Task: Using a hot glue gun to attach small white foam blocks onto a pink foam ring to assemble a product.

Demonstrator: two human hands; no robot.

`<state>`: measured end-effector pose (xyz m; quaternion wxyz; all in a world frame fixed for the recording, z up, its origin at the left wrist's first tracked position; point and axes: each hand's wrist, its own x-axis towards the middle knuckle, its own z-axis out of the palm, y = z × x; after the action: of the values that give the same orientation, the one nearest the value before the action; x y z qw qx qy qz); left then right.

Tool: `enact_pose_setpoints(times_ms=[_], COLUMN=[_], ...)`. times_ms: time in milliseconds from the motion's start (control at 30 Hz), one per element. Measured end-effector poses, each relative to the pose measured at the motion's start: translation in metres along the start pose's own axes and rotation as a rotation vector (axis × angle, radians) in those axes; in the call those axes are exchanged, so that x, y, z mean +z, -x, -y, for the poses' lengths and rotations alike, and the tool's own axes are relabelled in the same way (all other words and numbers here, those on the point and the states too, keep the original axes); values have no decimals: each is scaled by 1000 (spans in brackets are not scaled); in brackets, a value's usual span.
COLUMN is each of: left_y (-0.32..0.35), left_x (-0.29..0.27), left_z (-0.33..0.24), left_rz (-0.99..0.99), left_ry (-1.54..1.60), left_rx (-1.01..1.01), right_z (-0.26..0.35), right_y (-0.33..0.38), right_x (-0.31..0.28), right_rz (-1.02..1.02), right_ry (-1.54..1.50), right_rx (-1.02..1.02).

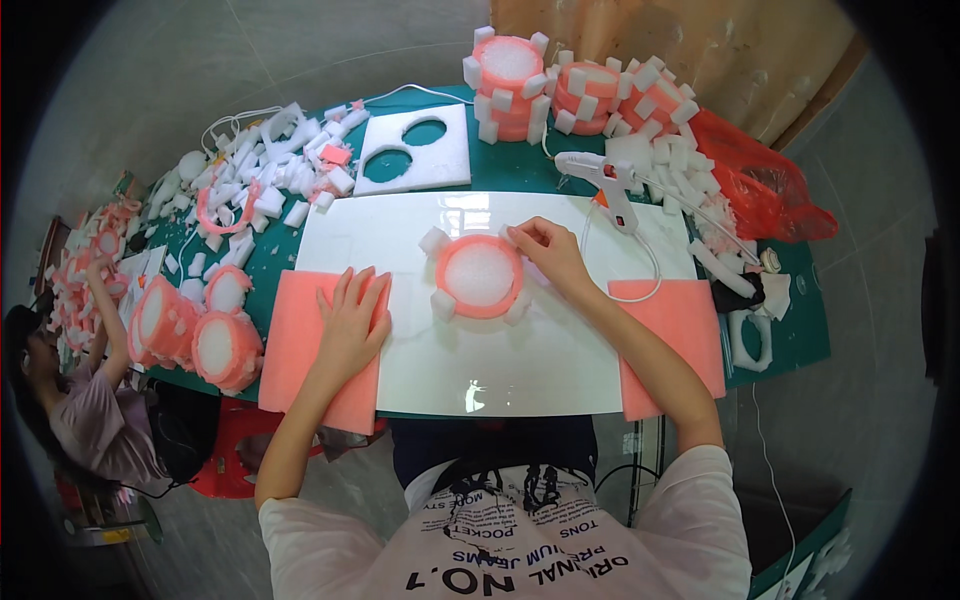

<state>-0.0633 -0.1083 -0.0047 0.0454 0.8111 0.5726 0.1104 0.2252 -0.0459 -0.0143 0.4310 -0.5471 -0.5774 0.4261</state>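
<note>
A round foam piece [480,277], white in the middle with a pink ring, lies on the glossy white board [500,370]. Small white foam blocks stick out around its rim, one of them at the upper left [434,241]. At its upper right, my right hand [550,255] pinches another small white foam block, mostly covered by the fingertips, against the rim. My left hand [352,318] rests flat, fingers spread, on a pink foam sheet [290,340] at the board's left edge. Nothing is in it.
A glue gun [608,190] with a white cord lies at the back right, near a second pink sheet [670,340]. Finished-looking foam rounds [510,65] stand behind. Foam scraps [270,165] and a two-hole foam panel [440,165] fill the back left. Another person sits far left.
</note>
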Motion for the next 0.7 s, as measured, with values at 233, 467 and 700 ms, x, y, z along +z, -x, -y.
enact_pose_setpoints(times_ms=[233,467,700], left_y=[-9,40,33], left_x=[-116,-192,-209], left_z=[-62,-127,-142], left_rz=[-403,-339,-112], left_ry=[864,1889,1722], left_rx=[446,1102,936], right_z=[-4,-16,-12], right_y=[1,-4,-4], right_x=[-4,-1,2], right_rz=[-5,-23,-17], right_ry=[19,-8,-18], right_rx=[-19,-44,-15])
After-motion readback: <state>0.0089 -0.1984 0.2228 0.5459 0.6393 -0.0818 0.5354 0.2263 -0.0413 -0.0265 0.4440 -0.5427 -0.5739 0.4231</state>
